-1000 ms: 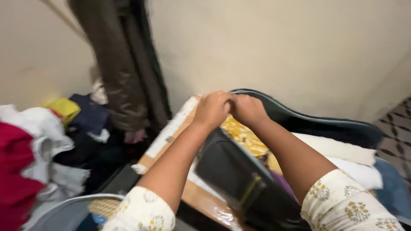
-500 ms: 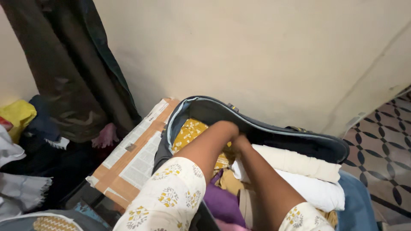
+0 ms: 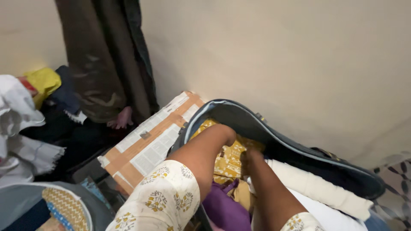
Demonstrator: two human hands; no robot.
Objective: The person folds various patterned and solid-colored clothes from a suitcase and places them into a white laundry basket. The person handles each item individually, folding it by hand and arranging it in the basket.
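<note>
The yellow patterned cloth (image 3: 229, 160) lies in the open dark suitcase (image 3: 274, 137) by the wall; your left hand (image 3: 222, 132) and right hand (image 3: 250, 157) press into it, grips hidden, so I cannot tell; folded white cloths (image 3: 317, 188) lie beside, newspaper-covered cardboard (image 3: 150, 141) left.

A plain cream wall (image 3: 278, 55) fills the back — dim, warm light. A dark curtain (image 3: 107, 55) hangs in the corner; patterned floor tiles (image 3: 396, 171) show at right.
</note>
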